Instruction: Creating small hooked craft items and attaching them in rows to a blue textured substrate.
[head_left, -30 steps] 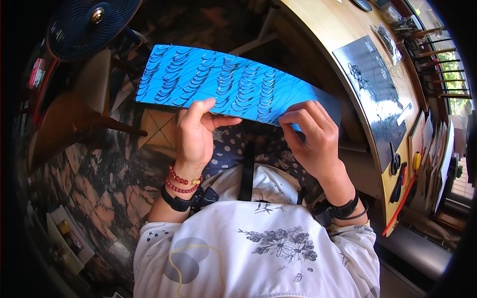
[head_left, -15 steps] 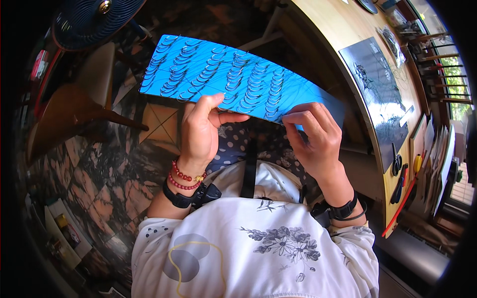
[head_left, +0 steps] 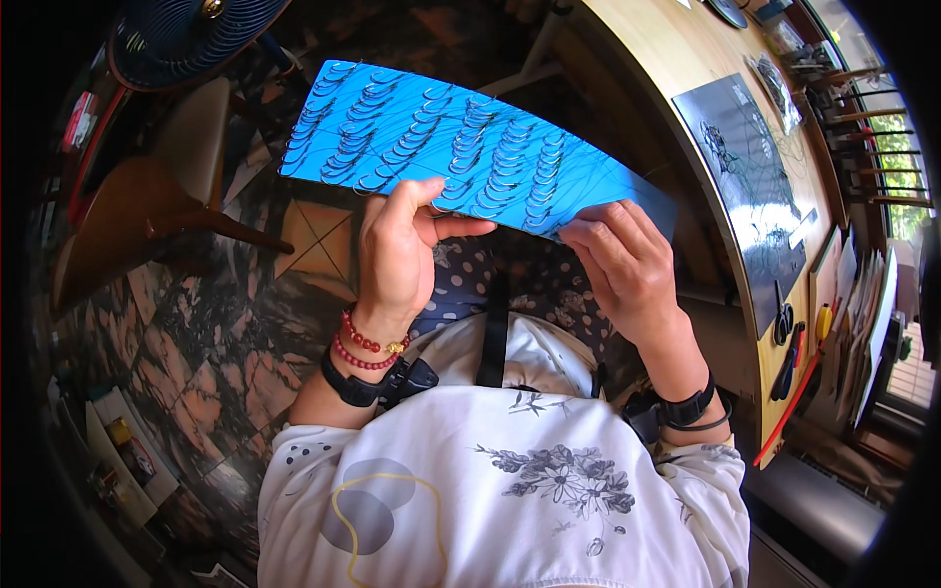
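A long blue board (head_left: 392, 122) is held up in front of me, tilted, its left end raised. Slanted rows of thin curved hooks (head_left: 507, 162), which look like fish hooks, lie across it, with fine dark lines trailing over the right part. My left hand (head_left: 400, 240) grips the near edge around the middle, thumb on top and the other fingers partly hidden beneath. Farther right along that edge is my right hand (head_left: 627, 260), its fingers closed in a pinch beside the last row. Whatever sits between those fingertips is too small to make out.
To the right runs a wooden table (head_left: 642, 59) bearing a dark glossy sheet (head_left: 750, 186) with tangled line, black scissors (head_left: 782, 318) and other hand tools. At the left stand a brown chair (head_left: 147, 216) and a fan (head_left: 181, 39). Marbled tile (head_left: 216, 353) covers the floor.
The board has risen slightly, along with a small shift of both hands. My left hand keeps its grip, and my right fingers stay pinched near the same edge.
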`<state>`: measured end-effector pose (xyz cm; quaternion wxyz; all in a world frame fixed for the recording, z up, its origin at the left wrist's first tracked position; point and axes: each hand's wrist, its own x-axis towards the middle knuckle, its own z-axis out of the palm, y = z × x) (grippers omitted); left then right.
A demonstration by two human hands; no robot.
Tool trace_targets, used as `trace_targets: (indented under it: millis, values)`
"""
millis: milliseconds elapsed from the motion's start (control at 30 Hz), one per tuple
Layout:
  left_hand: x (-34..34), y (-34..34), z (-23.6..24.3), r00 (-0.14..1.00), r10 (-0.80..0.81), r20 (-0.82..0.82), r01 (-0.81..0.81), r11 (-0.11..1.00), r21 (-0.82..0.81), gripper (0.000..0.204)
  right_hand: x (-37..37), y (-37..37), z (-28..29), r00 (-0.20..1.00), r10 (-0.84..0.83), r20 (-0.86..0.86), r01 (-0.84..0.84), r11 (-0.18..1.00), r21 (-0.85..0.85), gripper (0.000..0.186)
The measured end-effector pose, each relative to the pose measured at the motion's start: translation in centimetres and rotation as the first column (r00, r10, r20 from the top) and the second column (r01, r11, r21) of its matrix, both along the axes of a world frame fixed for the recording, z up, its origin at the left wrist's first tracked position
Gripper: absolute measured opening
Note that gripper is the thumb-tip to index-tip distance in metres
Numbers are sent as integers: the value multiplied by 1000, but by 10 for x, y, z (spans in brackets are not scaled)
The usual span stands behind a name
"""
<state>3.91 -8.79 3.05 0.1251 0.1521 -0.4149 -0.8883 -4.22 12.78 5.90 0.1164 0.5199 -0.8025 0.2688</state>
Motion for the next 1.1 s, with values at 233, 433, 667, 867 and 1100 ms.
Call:
trace_targets:
  millis: [233,433,667,867,1100]
  values:
    - [0,0,0,1000,3,16,-4,999,42,29,-2,5,-1,997,66,-45,-64,997,33,25]
    - [1,-1,1,1000,2,7,-2,1000,10,29,1,6,-4,996,67,-60,-70,997,-34,26]
    - [2,-1,1,1000,1,7,-1,1000,13,28,7,3,-1,999,17,-52,-20,998,-53,24]
    - [2,1,6,1000,2,13,-2,1000,-5,27,10,-1,5,999,-40,-8,40,998,-49,23]
    - [4,1,7,1000,1,2,-1,1000,-3,26,12,0,1,997,-43,-61,38,995,-88,23]
